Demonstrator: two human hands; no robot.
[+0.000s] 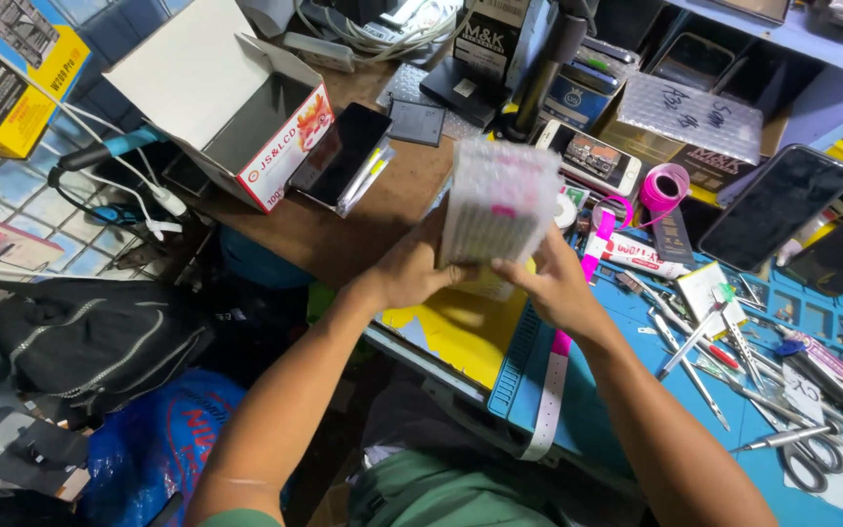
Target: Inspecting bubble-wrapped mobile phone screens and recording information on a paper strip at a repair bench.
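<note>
Both hands hold up a flat packet wrapped in clear bubble wrap (pixel 498 200), with a pale patterned face and a small pink mark. My left hand (pixel 414 270) grips its lower left edge from beneath. My right hand (pixel 550 286) pinches its lower right corner. The packet is blurred and hovers over the brown wooden bench (pixel 363 229) and the edge of a blue work mat (pixel 617 390).
An open white cardboard box (pixel 231 107) and a dark phone (pixel 341 153) lie at left. Tweezers, screwdrivers and scissors (pixel 812 459) litter the mat. A pink tape roll (pixel 663 187), a glue tube (pixel 641 256), phones (pixel 778 205) and a black bag (pixel 90 337) surround.
</note>
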